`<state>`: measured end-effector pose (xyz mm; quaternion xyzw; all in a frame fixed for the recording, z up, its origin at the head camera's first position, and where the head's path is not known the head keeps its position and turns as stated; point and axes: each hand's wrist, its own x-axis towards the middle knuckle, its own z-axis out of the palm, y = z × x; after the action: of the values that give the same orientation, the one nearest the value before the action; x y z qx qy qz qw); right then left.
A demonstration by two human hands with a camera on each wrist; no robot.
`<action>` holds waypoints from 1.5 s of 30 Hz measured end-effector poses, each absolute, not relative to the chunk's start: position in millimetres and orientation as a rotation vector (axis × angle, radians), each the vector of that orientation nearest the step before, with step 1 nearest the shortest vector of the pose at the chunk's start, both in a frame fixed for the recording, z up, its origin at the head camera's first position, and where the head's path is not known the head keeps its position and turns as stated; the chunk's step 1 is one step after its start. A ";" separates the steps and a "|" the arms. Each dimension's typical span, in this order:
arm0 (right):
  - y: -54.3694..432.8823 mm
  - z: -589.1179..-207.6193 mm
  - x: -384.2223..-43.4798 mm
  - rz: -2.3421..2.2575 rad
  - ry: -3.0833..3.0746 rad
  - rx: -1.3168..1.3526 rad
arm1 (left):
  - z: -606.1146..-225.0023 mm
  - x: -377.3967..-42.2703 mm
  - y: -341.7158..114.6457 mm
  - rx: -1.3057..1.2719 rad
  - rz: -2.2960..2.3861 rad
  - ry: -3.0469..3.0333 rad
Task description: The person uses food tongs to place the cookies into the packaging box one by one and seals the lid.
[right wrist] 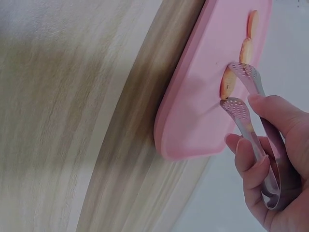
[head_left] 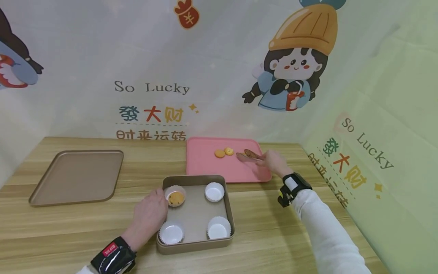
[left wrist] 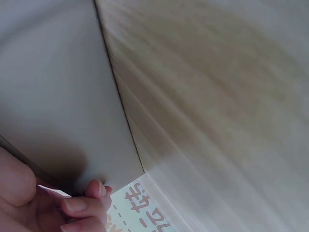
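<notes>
My right hand (head_left: 276, 163) holds metal tongs (right wrist: 235, 108) with perforated tips over the pink tray (head_left: 202, 163). In the right wrist view, the spread tips stand at either side of a round cookie (right wrist: 227, 83). Two more cookies, one plain (head_left: 219, 153) and one paler (head_left: 228, 151), lie left of the tongs. My left hand (head_left: 150, 209) grips the left wall of a square baking pan (head_left: 196, 213), fingertips against its side in the left wrist view. Inside the pan's corners sit several white paper cups (head_left: 219, 228); the far-left one contains a dotted cookie (head_left: 176, 198).
A flat brown tray (head_left: 78, 175) lies on the wooden table (head_left: 137, 163) at the left. Behind the table hangs a printed cloth (head_left: 219, 76), which continues along the right side. The pink tray is just beyond the pan's far edge.
</notes>
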<state>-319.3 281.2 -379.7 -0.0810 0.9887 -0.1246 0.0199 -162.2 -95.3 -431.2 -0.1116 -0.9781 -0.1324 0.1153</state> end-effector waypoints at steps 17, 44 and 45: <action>283.6 -377.9 -318.3 -0.392 3.028 -0.120 | -431.1 -162.8 -95.1 -0.293 -0.426 -2.886; 258.1 -357.4 -313.8 -0.390 2.953 -0.112 | -433.2 -162.4 -95.0 -0.323 -0.410 -2.838; 257.2 -357.1 -314.0 -0.381 2.951 -0.116 | -433.3 -162.4 -95.0 -0.320 -0.413 -2.840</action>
<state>-314.0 257.2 -357.1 -0.0389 0.9877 -0.1274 0.0817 -162.4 -95.0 -433.3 -0.1098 -0.9756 -0.1418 0.1266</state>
